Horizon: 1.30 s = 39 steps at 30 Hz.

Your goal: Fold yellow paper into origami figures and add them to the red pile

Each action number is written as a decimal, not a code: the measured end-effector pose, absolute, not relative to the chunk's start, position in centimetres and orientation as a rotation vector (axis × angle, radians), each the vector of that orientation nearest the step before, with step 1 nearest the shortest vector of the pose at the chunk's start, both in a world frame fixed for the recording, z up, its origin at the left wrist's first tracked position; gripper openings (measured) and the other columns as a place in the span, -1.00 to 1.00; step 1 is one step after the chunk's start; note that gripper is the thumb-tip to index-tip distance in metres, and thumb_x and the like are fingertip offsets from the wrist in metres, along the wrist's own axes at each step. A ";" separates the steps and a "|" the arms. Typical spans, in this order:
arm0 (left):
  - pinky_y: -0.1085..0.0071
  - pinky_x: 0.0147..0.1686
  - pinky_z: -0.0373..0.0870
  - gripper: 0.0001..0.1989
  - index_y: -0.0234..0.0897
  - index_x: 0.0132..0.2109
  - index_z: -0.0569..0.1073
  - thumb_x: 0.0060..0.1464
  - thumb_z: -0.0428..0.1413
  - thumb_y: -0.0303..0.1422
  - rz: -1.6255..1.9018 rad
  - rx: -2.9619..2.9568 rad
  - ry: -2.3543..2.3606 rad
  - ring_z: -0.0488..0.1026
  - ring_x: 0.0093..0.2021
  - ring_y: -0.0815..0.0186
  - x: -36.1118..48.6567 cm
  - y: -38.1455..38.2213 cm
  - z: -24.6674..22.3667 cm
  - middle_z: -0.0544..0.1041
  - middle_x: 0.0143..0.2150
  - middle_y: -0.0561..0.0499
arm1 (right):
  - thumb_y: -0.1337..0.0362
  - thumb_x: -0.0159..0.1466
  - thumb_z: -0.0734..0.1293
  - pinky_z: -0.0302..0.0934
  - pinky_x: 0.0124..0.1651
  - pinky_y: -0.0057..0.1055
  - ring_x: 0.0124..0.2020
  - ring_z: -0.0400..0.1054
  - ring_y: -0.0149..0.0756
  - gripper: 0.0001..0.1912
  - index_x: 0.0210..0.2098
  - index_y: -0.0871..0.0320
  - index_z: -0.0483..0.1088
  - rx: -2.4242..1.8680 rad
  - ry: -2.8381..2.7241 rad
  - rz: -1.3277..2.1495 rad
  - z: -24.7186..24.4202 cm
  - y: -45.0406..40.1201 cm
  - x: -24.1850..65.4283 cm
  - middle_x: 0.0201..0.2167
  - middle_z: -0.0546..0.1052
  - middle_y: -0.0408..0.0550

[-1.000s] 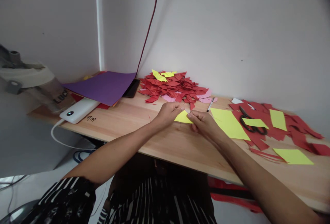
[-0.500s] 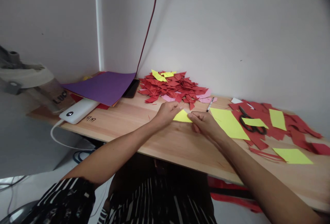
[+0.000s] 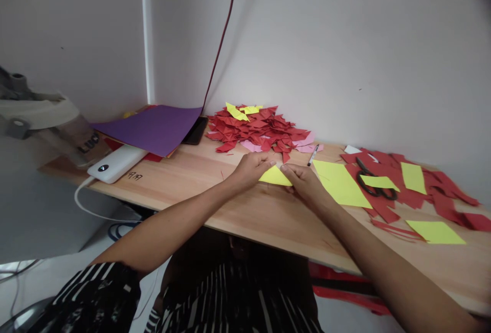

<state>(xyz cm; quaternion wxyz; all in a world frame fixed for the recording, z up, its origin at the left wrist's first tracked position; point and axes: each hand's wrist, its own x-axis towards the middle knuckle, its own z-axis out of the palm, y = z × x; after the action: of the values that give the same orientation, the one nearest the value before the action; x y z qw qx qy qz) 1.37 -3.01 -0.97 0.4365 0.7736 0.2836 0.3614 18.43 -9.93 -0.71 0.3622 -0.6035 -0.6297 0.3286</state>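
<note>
Between my two hands, just above the wooden table (image 3: 184,184), is a small folded piece of yellow paper (image 3: 276,176). My left hand (image 3: 251,170) pinches its left side, thumb on top. My right hand (image 3: 301,178) grips the right side, with the thumb near the upper edge and the other fingers partly hidden beneath. Right behind the hands lies a heap of folded red paper pieces (image 3: 257,131), topped by a few folded yellow ones (image 3: 237,112). A pen (image 3: 313,155) rests close to my right hand, beside a larger yellow sheet (image 3: 341,184).
On the right, black-handled scissors (image 3: 366,174) lie among red paper scraps (image 3: 414,197), partly under a yellow strip (image 3: 379,183). A yellow square (image 3: 436,231) sits nearer the front. Leftward are a purple sheet (image 3: 153,128), a white power bank (image 3: 115,164), a phone (image 3: 196,131) and a clear container (image 3: 76,143).
The yellow paper has turned slightly in my fingers and shows more of its face. My left hand has shifted a little to the right.
</note>
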 end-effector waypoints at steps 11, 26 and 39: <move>0.46 -0.48 -0.05 -0.66 -0.28 -0.53 0.15 0.11 -0.03 -0.19 0.874 1.989 0.806 0.08 -0.49 0.44 1.6 -2.8 -1.3 0.11 -0.55 0.13 | -0.03 0.32 0.10 -0.04 -0.47 -0.43 -0.57 0.06 -0.41 -0.53 -0.61 0.10 0.04 -1.601 -1.854 0.373 -1.3 -9.7 18.7 -0.67 0.17 -0.21; 0.44 -0.41 0.02 -0.71 -0.29 -0.49 0.19 0.18 -0.10 -0.28 0.812 2.134 0.706 0.15 -0.45 0.40 1.7 -3.6 -1.1 0.19 -0.53 0.11 | 0.02 0.33 0.13 -0.01 -0.42 -0.45 -0.49 0.09 -0.39 -0.61 -0.53 0.12 0.13 -1.511 -1.864 0.584 -0.7 -10.2 18.1 -0.57 0.17 -0.21; 0.45 -0.40 0.04 -0.74 -0.30 -0.44 0.26 0.17 -0.08 -0.27 0.781 2.094 0.715 0.18 -0.43 0.39 1.4 -3.5 -0.8 0.24 -0.49 0.10 | 0.06 0.32 0.15 -0.05 -0.45 -0.45 -0.51 0.04 -0.42 -0.60 -0.56 0.13 0.09 -1.553 -1.801 0.529 -1.1 -9.8 19.4 -0.59 0.13 -0.22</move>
<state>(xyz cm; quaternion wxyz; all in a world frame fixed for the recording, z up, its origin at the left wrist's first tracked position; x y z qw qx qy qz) 1.38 -3.47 -0.79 0.3872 0.8228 0.2809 0.3069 19.37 -9.76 -1.06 0.3453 -0.5982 -0.6938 0.2038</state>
